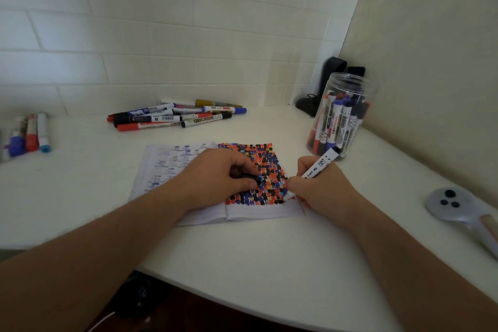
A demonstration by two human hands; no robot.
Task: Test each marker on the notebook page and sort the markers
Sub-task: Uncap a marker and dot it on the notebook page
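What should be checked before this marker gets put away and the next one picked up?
1. Marker held by right hand, tip on notebook page: ok.
2. Fresh mark visible: cannot tell, page crowded with dots.
3. Cap in left hand grip: ok.
4. Left hand steadies notebook: ok.
5. Jar within reach, open: ok.
6. Marker pile apart from notebook: ok.

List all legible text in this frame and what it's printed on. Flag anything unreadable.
"WHITEBOARD", seen upside down: black-capped marker at the front of the pile.
"G-0511", as best it reads: marker in the right hand; the marks after it are too small to read.
Partly readable "WHITEBOARD": markers in the clear jar; their other print is blurred.
Barcodes and labels on the other pile markers: too small.
Notebook: ink marks only.
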